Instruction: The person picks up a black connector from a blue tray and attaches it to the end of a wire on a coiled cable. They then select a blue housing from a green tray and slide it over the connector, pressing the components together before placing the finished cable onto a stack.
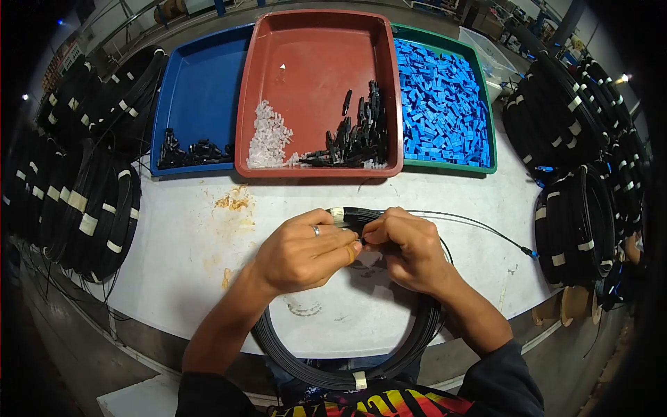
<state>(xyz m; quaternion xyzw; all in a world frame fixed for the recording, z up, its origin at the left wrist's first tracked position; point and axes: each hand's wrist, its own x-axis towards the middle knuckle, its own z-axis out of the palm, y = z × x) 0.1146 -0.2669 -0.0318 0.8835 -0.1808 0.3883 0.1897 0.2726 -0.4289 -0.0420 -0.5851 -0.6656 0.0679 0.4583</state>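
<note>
both hands meet over the middle of the white table (180,264), fingertip to fingertip. the left hand (302,250), with a silver ring (315,230) on one finger, comes in from the left. the right hand (410,247) comes in from the right. between them sits a small black piece (361,241), pinched from both sides with the fingers of each hand curled closed around it. most of it is hidden, so its exact shape cannot be told.

its short visible length seems to run left to right, along the line between the two hands. neither hand is clearly nearer, since the piece lies right at the seam where the fingertips touch.

the hands work inside a large hoop of coiled black cable (326,372), bound with white tape bands (359,379). its far arc passes just beyond the knuckles and its near arc hangs past the table edge by the person's body. a thin black lead (479,224) runs from behind the right hand out to the right, ending in a blue-tipped connector (530,253) lying on the table, well apart from the grip.

beyond the hands, three trays stand side by side:
- a blue plastic tray (161,104) with black parts
- a red plastic tray (319,171) with clear and black parts
- a green plastic tray (492,125) heaped with blue pieces

stacks of taped black coils (83,208) flank both sides.
</note>
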